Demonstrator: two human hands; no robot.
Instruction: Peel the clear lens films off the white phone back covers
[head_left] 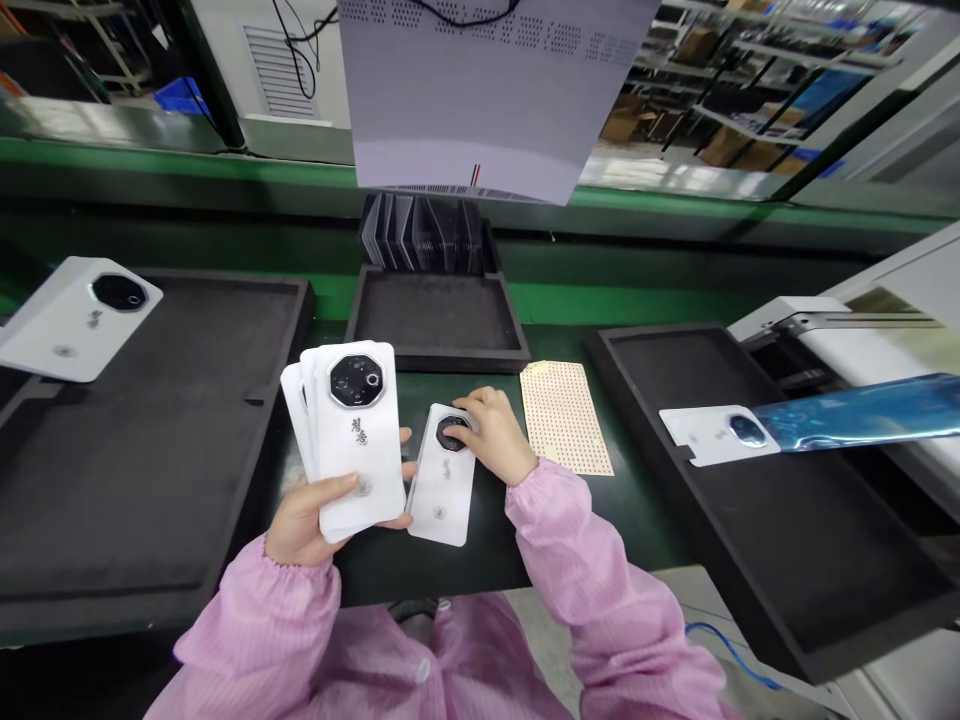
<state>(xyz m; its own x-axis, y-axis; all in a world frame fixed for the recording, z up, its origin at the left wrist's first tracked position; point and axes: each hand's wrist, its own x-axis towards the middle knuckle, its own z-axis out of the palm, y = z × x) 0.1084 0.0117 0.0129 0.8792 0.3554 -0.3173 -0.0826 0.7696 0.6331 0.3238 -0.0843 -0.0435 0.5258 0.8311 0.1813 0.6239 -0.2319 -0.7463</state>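
Clock: 12 = straight ahead of wearer.

Bench, dk green (645, 535), runs full width. Lg black tray (142, 440) at 10. Narrower black tray (795, 530) at 2, set at a slant. Lt grey hanging board (487, 110) at 12, up high, vent slots + short red/blk marks at lower edge.

Pink sleeves (600, 570), elastic cuffs, enter from 6. Sm black tray (435, 308) at 12, far side of bench; row of thin dk sheets (420, 235) on edge just behind. Shiny blue film strip (862, 412) at 2, its end at a wht phone back panel (679, 430) lying across tray there.

Sheet of red-dot stickers (566, 415) at 1, flat on bench. Stack of wht phone back panels (56, 325) at 10, over far corner of lg tray.

L hand (311, 520) at 11: holds fanned wht back panels (356, 460), thumb on face, fingers behind. R hand (495, 435) approx 12: fingers narrow, tips touching top end of another wht back panel (446, 490), just beside L fingertips; can't tell if gripped.

Smallest: octagonal camera window (356, 381), blk, on top held panel.
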